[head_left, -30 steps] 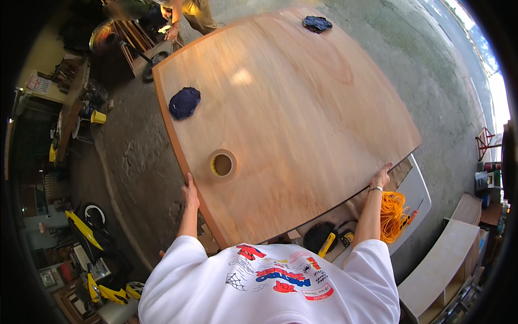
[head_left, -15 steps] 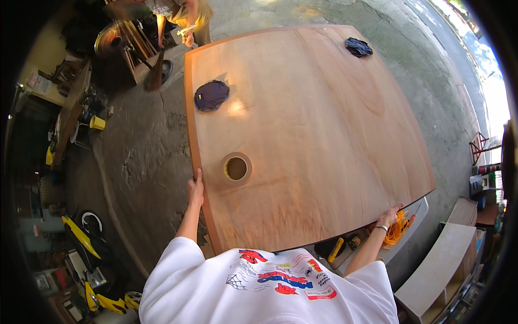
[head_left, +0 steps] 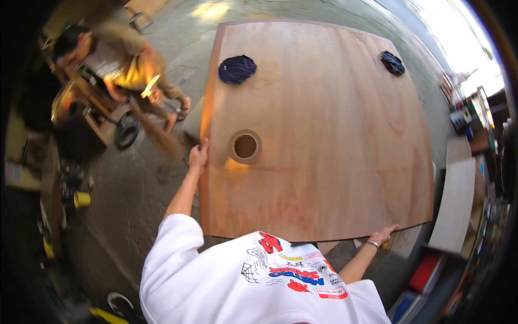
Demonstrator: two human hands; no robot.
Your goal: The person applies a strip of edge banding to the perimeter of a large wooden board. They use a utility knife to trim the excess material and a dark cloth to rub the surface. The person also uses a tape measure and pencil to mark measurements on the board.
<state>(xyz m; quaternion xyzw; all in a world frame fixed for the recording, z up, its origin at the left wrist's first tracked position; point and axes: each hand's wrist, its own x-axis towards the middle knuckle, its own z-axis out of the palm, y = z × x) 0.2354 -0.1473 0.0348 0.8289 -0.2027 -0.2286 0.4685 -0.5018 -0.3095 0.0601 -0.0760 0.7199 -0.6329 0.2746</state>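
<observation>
Head view: I see the left hand (head_left: pixel 198 156) gripping the left edge of the wooden panel (head_left: pixel 324 135), the right hand (head_left: pixel 383 235) gripping its near edge, tape roll (head_left: pixel 258 148) on top.

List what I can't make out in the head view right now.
- Most of whatever is under the wooden board: head view, hidden by the board.
- Left hand and right hand, the fingers below: head view, hidden by the board's edges.
- Bright item at the co-worker's hand: head view, motion blur and glare.
- Yellow object: head view, cut off by the lower edge.
</observation>
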